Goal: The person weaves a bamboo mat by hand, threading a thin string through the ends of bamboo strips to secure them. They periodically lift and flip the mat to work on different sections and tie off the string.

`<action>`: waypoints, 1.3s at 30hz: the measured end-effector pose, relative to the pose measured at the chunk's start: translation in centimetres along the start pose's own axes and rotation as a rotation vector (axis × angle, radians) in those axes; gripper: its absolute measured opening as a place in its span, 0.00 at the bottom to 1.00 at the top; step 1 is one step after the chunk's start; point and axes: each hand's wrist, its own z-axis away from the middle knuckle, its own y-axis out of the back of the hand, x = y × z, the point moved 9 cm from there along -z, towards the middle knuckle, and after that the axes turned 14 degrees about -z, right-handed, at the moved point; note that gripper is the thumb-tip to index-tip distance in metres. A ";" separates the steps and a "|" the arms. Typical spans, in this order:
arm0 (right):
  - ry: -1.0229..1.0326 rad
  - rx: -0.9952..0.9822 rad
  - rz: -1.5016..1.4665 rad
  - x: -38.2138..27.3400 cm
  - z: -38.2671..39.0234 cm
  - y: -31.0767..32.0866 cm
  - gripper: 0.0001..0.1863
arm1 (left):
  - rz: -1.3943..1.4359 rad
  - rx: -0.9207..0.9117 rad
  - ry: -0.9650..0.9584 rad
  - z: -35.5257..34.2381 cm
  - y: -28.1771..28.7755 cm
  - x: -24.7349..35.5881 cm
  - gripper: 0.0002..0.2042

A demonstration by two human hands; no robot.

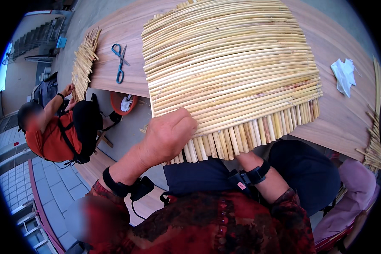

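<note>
A large mat of pale straw-coloured stalks point(228, 63) lies in front of me, its long stalks running side to side and bound with thin thread. Along its near edge a second layer of short stalk ends point(241, 137) points toward me. My left hand point(173, 129) is closed at the mat's near left corner, knuckles up; whatever its fingers grip is hidden. Beneath the near edge goes my right hand point(244, 156), with only the wrist side showing and its fingers covered by the mat. Both wrists carry dark bands.
Blue-handled scissors point(120, 63) lie open on the wooden table point(129, 21), left of the mat. Crumpled white tissue point(343, 76) is at right. A co-worker in orange point(55, 139) holds a smaller stalk bundle point(85, 63). An orange tub point(123, 103) stands below. Another person point(351, 190) sits at right.
</note>
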 end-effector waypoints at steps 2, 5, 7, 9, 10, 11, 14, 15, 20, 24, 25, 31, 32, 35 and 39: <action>-0.002 0.005 0.000 -0.1 0.1 0.1 0.16 | -0.001 -0.002 -0.033 0.1 0.0 0.2 0.07; -0.009 0.008 0.003 -0.1 0.3 0.2 0.16 | 0.021 0.020 -0.050 0.2 0.1 0.2 0.05; -0.015 0.010 0.007 -0.1 0.4 0.1 0.16 | 0.047 0.012 -0.056 0.1 0.4 0.1 0.05; -0.015 0.012 0.013 -0.2 0.4 0.1 0.15 | 0.071 -0.023 -0.043 0.2 0.2 -0.2 0.07; -0.013 0.016 0.013 -0.2 0.5 0.2 0.15 | 0.083 -0.041 -0.036 0.2 0.1 -0.3 0.08; -0.014 0.015 0.013 -0.2 0.5 0.2 0.15 | 0.091 -0.023 -0.012 0.1 0.3 -0.5 0.08; -0.017 0.016 0.015 -0.3 0.5 0.1 0.15 | 0.099 0.019 0.083 -0.1 0.5 -0.9 0.07; -0.017 0.017 0.017 -0.2 0.5 0.2 0.15 | 0.091 0.025 0.131 -0.1 0.4 -1.1 0.07; -0.020 0.013 0.021 -0.2 0.4 0.1 0.15 | 0.006 0.061 0.180 -0.4 0.3 -1.2 0.05; -0.019 0.010 0.025 -0.2 0.4 0.1 0.15 | 0.066 0.080 0.249 -0.3 0.4 -2.0 0.06; -0.017 0.012 0.027 -0.2 0.5 0.1 0.14 | 0.078 0.098 0.257 -0.2 0.6 -2.3 0.07; -0.012 0.008 0.041 -0.6 0.4 0.0 0.14 | 0.152 0.010 0.108 0.5 0.2 -1.2 0.16; -0.009 0.011 0.042 -0.7 0.4 0.0 0.14 | 0.132 0.032 0.084 0.7 0.4 -1.0 0.16; -0.005 0.014 0.060 -0.8 0.6 -0.1 0.14 | 0.097 0.095 0.040 1.6 0.8 -0.7 0.16; 0.003 0.012 0.081 -0.7 0.4 -0.3 0.14 | 0.071 0.121 0.019 2.7 1.2 -0.2 0.15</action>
